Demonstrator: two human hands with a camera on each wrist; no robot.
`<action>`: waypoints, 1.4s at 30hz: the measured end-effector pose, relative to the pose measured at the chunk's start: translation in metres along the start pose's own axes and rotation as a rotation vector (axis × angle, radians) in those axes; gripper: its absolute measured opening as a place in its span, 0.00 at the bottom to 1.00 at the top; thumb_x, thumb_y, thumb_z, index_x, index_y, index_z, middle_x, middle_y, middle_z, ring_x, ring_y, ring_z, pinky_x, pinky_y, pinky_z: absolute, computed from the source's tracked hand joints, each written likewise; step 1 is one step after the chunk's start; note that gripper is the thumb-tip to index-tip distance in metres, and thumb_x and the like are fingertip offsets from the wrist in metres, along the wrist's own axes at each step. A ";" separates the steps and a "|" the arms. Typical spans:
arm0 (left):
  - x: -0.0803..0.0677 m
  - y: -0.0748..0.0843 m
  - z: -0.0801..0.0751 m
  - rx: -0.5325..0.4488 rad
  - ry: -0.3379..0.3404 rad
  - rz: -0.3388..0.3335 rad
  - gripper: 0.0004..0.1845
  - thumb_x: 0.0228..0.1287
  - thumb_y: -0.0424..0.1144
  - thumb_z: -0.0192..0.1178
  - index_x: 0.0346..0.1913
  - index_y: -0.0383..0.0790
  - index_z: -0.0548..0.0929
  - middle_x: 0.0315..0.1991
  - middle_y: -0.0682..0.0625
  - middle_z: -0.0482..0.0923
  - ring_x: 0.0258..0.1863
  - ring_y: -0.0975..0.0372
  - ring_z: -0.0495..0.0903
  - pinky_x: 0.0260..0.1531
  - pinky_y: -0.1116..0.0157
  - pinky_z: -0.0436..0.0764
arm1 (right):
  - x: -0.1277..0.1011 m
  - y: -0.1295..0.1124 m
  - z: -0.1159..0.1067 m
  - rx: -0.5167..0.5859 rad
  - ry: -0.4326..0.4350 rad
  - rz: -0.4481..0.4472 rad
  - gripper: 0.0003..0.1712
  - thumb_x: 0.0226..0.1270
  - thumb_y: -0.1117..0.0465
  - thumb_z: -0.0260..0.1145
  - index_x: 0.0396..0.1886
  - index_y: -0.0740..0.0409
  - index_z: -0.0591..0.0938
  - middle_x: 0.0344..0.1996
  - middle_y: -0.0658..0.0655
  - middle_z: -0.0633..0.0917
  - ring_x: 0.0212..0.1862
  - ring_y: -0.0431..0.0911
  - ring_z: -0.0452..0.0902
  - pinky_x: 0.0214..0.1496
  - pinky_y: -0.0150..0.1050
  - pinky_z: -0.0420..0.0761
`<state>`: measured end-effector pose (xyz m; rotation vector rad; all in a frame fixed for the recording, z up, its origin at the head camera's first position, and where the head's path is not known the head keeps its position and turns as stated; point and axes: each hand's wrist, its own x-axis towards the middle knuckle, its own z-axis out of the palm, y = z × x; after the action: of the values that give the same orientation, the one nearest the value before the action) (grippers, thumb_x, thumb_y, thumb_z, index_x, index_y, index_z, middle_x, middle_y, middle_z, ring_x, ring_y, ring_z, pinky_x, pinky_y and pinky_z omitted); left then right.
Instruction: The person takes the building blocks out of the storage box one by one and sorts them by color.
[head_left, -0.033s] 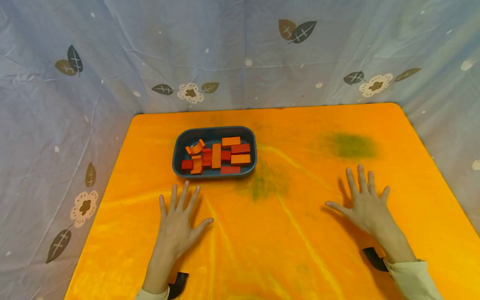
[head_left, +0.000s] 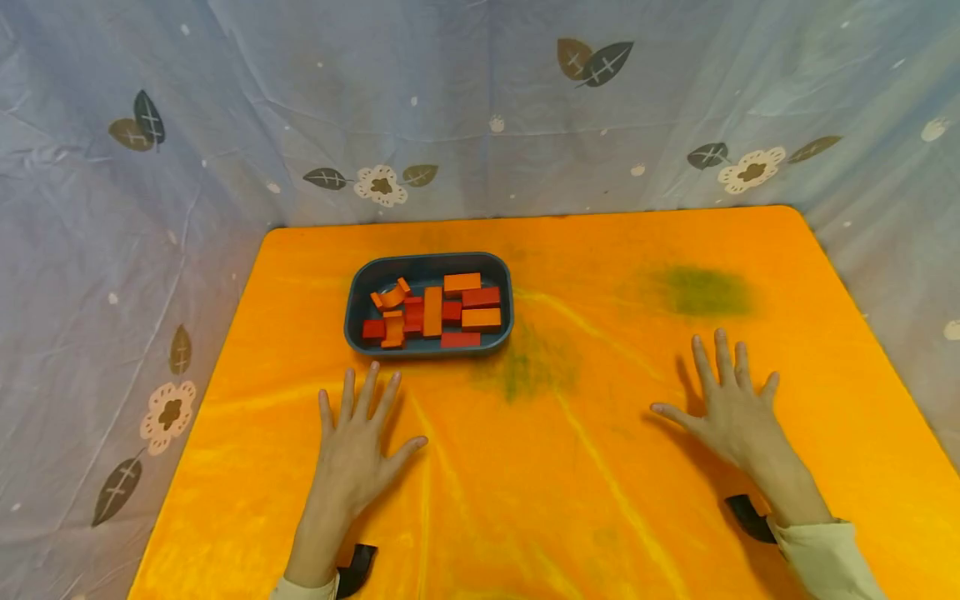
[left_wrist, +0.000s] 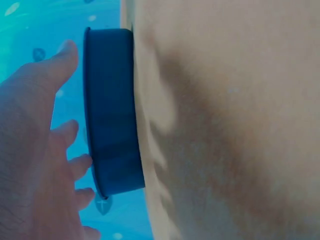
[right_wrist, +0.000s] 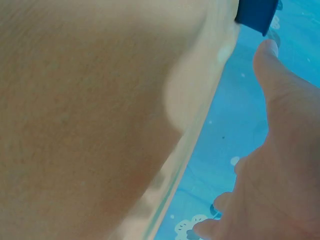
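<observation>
Orange cloth (head_left: 570, 500) lies under our 2 flat, spread, empty hands, left hand (head_left: 360, 450) just before the blue tray (head_left: 356, 292) of blocks (head_left: 435, 312), right hand (head_left: 731, 412) well apart, seemingly resting ready.

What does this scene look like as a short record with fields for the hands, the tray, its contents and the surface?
left hand: left hand flat on the table, fingers spread, holding nothing, just short of the tray
right hand: right hand flat, fingers spread, holding nothing, far to the tray's right
tray: dark blue tray, oblong, rounded corners, at the far left of the table
contents: red and orange wooden blocks, loosely jumbled
surface: orange table cover with greenish smudges
backdrop: blue cloth printed with flowers and leaves
</observation>
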<state>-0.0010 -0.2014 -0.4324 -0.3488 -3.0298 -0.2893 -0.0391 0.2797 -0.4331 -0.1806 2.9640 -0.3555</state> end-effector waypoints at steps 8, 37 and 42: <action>-0.002 -0.002 -0.001 -0.009 0.003 -0.001 0.49 0.60 0.71 0.55 0.78 0.50 0.56 0.78 0.42 0.45 0.75 0.39 0.42 0.68 0.33 0.37 | 0.000 -0.004 0.003 0.013 0.002 -0.023 0.66 0.60 0.26 0.58 0.79 0.55 0.34 0.76 0.67 0.29 0.73 0.72 0.26 0.56 0.84 0.33; 0.011 -0.025 -0.018 -0.381 0.220 -0.019 0.53 0.59 0.39 0.71 0.79 0.42 0.46 0.79 0.43 0.41 0.73 0.42 0.53 0.64 0.41 0.66 | 0.007 -0.021 -0.008 0.441 -0.154 -0.133 0.55 0.69 0.38 0.60 0.80 0.58 0.41 0.77 0.67 0.41 0.75 0.69 0.39 0.65 0.72 0.54; 0.024 -0.030 -0.021 -0.521 0.230 -0.018 0.51 0.62 0.37 0.68 0.79 0.43 0.45 0.78 0.43 0.44 0.75 0.45 0.51 0.67 0.42 0.60 | 0.010 -0.029 -0.009 0.486 -0.059 -0.182 0.50 0.69 0.45 0.65 0.79 0.60 0.50 0.74 0.69 0.55 0.70 0.70 0.55 0.61 0.70 0.63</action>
<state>-0.0301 -0.2289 -0.4143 -0.2908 -2.6909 -1.0460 -0.0469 0.2521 -0.4189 -0.3909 2.7072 -1.0523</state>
